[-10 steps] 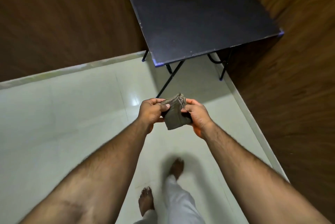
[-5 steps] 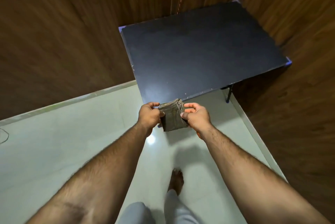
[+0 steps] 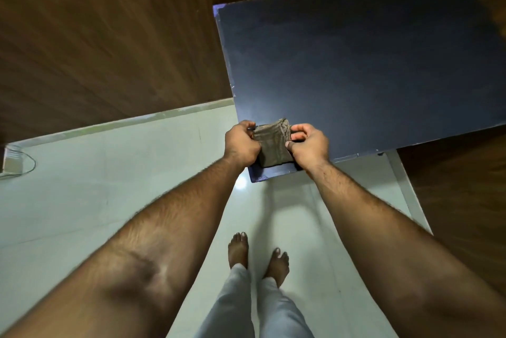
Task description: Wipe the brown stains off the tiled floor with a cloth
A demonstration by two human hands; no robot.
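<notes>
From the head view, both hands hold a folded grey-brown cloth [image 3: 273, 144] in the air over the near-left corner of a dark rectangular tabletop [image 3: 364, 63]. The left hand [image 3: 241, 143] is closed on the cloth's left edge, thumb on top. The right hand [image 3: 310, 143] pinches its right edge between thumb and curled fingers. The cloth is a thick, squarish wad with visible layered folds along its far edge and a coarse, dull weave.

The pale, glossy tiled floor [image 3: 109, 200] lies well below, with a bright light reflection near the table corner. No brown stains are plain to see on it from here, so the likely risk is wiping the wrong patch, or missing faint marks lost in the glare. The person stands barefoot, both feet [image 3: 257, 252] on the smooth tile, and bending down on a shiny surface could mean a slip. The table's edge is close in front, and crouching straight forward could knock against it. Wood-grain panelling [image 3: 109, 36] lines the walls.
</notes>
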